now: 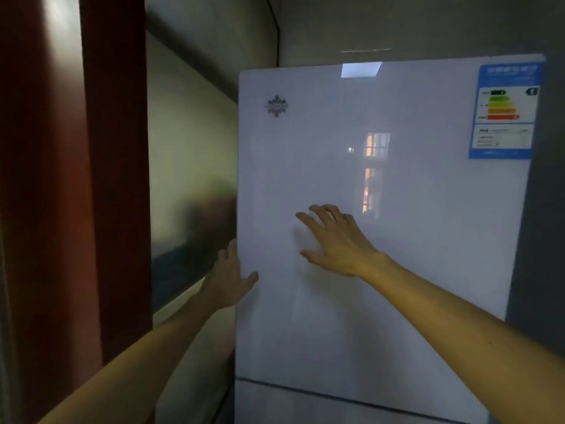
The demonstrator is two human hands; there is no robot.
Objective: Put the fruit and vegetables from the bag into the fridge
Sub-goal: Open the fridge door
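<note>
The fridge door (412,240), a flat, glossy white rectangular panel standing shut, lies directly under the right hand (336,240), whose spread fingers press its smooth face, while the left hand (227,280) grips its edge, thumb in front.

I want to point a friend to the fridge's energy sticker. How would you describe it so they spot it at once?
Start at the big white upper fridge door. In its top right corner sits the energy label, a blue-bordered sticker. Unlike the dark emblem at top left and the pale tape strip on the top edge, it carries bars from green to red.
</note>
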